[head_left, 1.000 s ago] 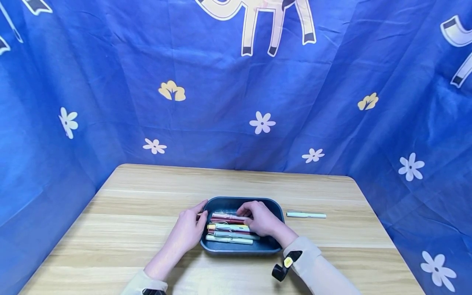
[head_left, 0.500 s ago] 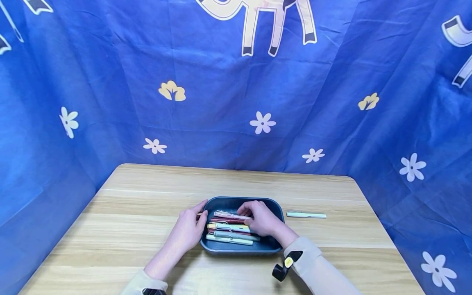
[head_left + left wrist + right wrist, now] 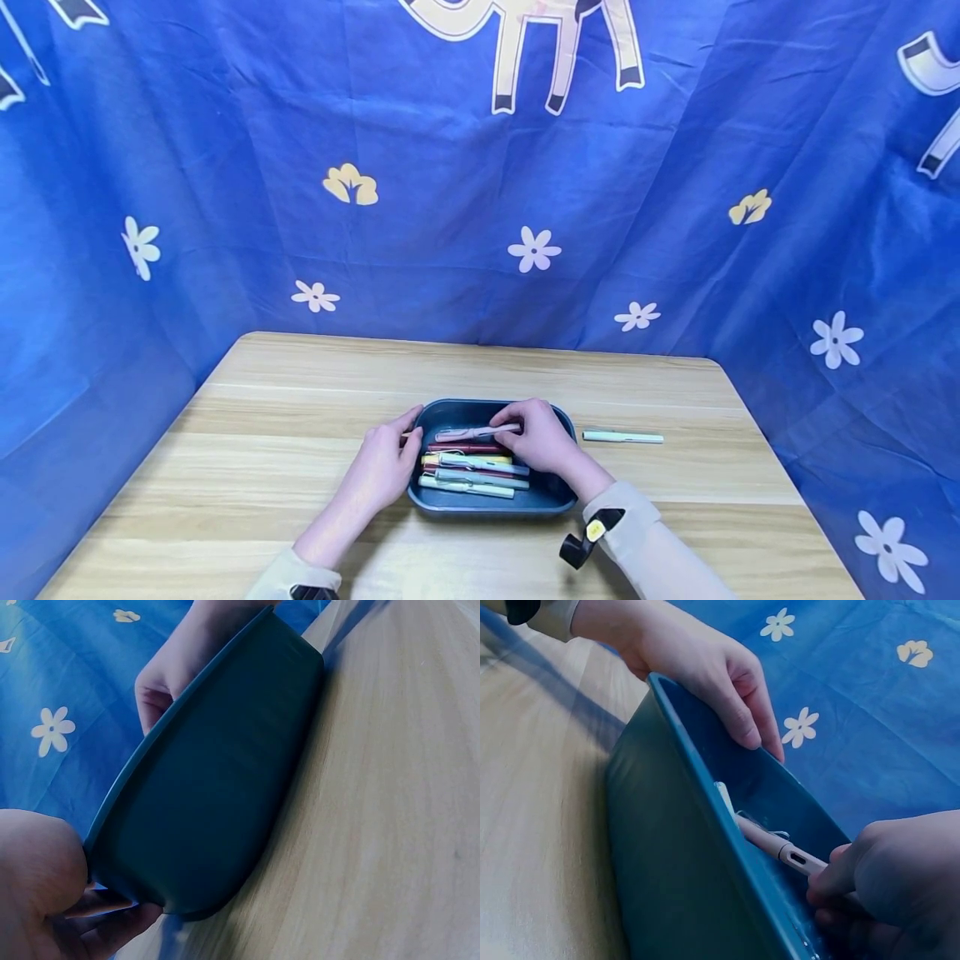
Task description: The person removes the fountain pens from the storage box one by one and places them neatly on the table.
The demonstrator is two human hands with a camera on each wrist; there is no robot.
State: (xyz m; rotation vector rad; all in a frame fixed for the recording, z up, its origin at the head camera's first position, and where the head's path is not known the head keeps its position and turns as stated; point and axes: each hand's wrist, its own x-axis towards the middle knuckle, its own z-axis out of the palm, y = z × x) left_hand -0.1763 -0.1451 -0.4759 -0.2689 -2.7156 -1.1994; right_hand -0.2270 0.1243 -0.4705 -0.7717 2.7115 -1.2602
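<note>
My right hand (image 3: 542, 435) pinches a pale pink pen (image 3: 472, 433) by its right end, inside the dark blue bin (image 3: 491, 507). In the right wrist view the pen (image 3: 763, 838) slants up from between thumb and fingers, its clip end pointing away. My left hand (image 3: 384, 462) rests at the bin's left end, thumb at the rim and fingers around the outside. The left wrist view shows those fingertips against the bin's outer wall (image 3: 202, 787). Below the pink pen lie a dark red pen (image 3: 465, 448), a light blue pen with yellow (image 3: 480, 463) and a white pen (image 3: 468, 487).
A white pen (image 3: 622, 437) lies on the wooden table (image 3: 315, 400) just right of the bin. Blue curtains (image 3: 420, 208) with flower prints hang behind the table and along both sides.
My right hand has lifted the pink pen slightly and drawn it a little away from the others, toward the bin's far side. The left hand stays at the bin's end.
</note>
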